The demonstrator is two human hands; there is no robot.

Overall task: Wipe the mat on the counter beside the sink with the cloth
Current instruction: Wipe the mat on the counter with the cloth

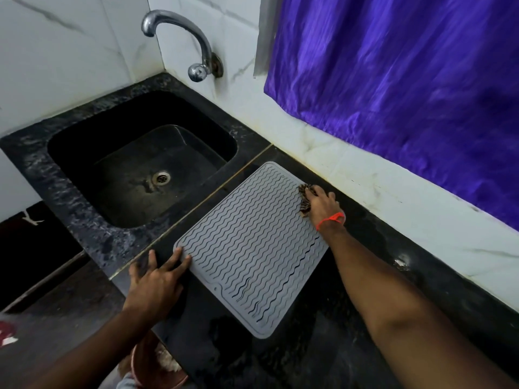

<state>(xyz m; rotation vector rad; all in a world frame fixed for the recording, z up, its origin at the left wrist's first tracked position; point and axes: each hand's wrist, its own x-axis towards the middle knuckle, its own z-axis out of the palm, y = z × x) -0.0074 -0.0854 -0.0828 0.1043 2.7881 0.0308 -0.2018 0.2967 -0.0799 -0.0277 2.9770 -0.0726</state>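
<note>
Mat (252,248): grey, ribbed with wavy ridges, lying flat on the black stone counter (365,318) just right of the sink (140,155), turned at an angle to the counter edge. Its far corner sits near the white tiled wall (393,186).

Right hand (323,204): reaches across to the mat's far right edge, fingers curled down and closed over a dark patterned cloth (304,199), pressing it against the mat at that edge. Only part of the cloth shows from under the palm. An orange thread band (331,219) circles the wrist.

Left hand (156,279): open, fingers spread flat. Two fingertips (187,258) rest on the mat's near left corner; the rest of the hand lies on the counter beside it. It grips nothing.

Sink: black, square basin set into the counter, with a metal drain (161,177) at its centre. Dull marks show around the drain; no objects lie inside. A chrome tap (179,40) projects from the wall above it.

A purple curtain (407,94) hangs over the wall to the right.
</note>
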